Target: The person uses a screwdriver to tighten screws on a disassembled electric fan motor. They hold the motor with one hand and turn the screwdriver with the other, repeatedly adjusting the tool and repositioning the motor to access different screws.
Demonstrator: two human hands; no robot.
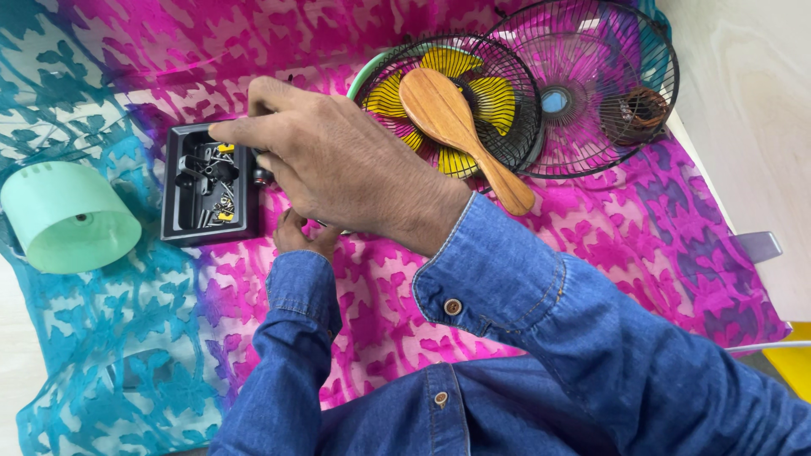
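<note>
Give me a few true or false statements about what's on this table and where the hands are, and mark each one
1. A wooden paddle lies on a fan grille. True.
2. The right hand reaches over the black tray of small parts. True.
3. The mint-green cover sits right of the tray. False: it lies to its left.
4. The left hand is in plain sight. False: the right hand mostly hides it.
5. The cloth is plain white. False: pink and teal, patterned.
</note>
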